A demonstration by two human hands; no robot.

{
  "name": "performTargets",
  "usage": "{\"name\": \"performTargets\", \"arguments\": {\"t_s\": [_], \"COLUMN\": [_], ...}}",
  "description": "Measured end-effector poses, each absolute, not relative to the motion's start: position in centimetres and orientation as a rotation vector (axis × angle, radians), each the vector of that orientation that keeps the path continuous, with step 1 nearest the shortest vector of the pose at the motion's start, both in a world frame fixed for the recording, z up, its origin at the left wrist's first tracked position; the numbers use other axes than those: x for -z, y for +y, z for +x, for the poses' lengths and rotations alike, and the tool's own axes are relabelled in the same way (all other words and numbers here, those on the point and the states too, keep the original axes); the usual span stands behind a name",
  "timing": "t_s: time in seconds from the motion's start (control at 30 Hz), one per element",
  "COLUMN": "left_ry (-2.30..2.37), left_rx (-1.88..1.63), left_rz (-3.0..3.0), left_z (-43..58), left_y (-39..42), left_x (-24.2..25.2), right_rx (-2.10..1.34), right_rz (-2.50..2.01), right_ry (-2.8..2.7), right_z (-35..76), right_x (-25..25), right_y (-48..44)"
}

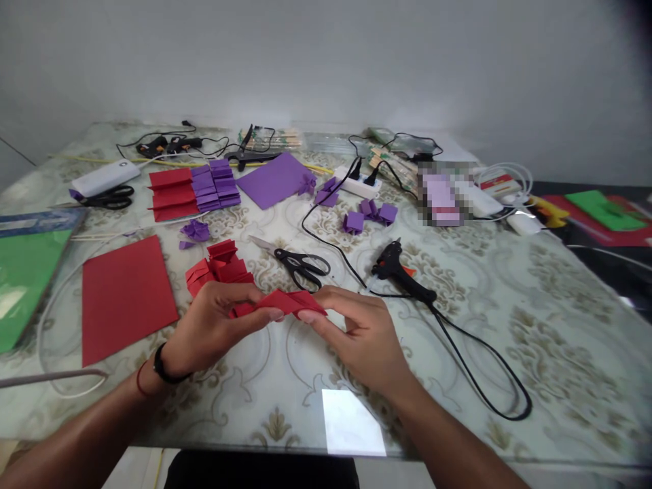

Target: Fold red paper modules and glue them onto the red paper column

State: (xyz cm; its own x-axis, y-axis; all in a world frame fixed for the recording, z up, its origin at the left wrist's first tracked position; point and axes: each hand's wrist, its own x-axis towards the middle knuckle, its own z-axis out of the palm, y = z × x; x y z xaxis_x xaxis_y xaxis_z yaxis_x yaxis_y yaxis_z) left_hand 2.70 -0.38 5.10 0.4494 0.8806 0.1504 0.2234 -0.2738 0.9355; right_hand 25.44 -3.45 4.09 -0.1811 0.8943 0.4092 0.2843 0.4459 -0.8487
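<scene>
— What are you holding?
— I'm pinching a folded red paper piece between my left hand and right hand, both gripping it above the table's near edge, with black scissors lying just beyond.

The folded red piece, pinched between the left hand and the right hand, is matt paper, crisply creased. The red sheet at near left and the purple sheet farther off look equally matt and smooth. The counter has a glossy, glass-like top that reflects light over an ornate cloth-like pattern. The scissors pair bright metal blades with black plastic handles. The glue gun is dull black plastic. The green sheet at far left carries a sheen.
</scene>
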Motion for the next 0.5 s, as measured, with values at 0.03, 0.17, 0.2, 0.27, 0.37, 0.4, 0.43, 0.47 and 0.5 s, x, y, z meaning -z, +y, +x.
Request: {"name": "performTargets", "arguments": {"t_s": [0.03,0.17,0.2,0.27,0.37,0.4,0.43,0.47,0.5], "left_ry": [0.938,0.868,0.856,0.856,0.91,0.928,0.94,0.95,0.959], "left_rx": [-0.857,-0.788,-0.762,-0.693,-0.662,-0.67,-0.685,-0.694,-0.69], "left_rz": [1.731,1.68,1.683,1.706,1.745,1.747,1.742,1.731,1.717], "left_z": [2.71,2.59,2.57,2.57,2.61,2.62,2.63,2.63,2.63], "left_y": [-0.36,-0.25,-0.24,-0.27,-0.41,-0.46,-0.51,-0.55,-0.58], "left_x": [-5.03,-4.89,-4.88,-4.81,-4.55,-4.43,-4.31,-4.21,-4.14], "right_rx": [-0.782,-0.823,-0.838,-0.867,-0.884,-0.887,-0.894,-0.903,-0.918], "right_rz": [-1.041,-1.128,-1.133,-1.123,-1.117,-1.129,-1.142,-1.156,-1.171], "right_ry": [-1.709,-1.746,-1.759,-1.787,-1.81,-1.805,-1.793,-1.774,-1.754], "right_z": [25.46,25.51,25.49,25.38,25.19,25.16,25.16,25.17,25.21], "right_x": [-4.11,-4.06,-4.02,-3.91,-3.74,-3.7,-3.68,-3.67,-3.68], "right_y": [-3.43,-3.34,-3.34,-3.35,-3.39,-3.39,-3.38,-3.37,-3.35]}}
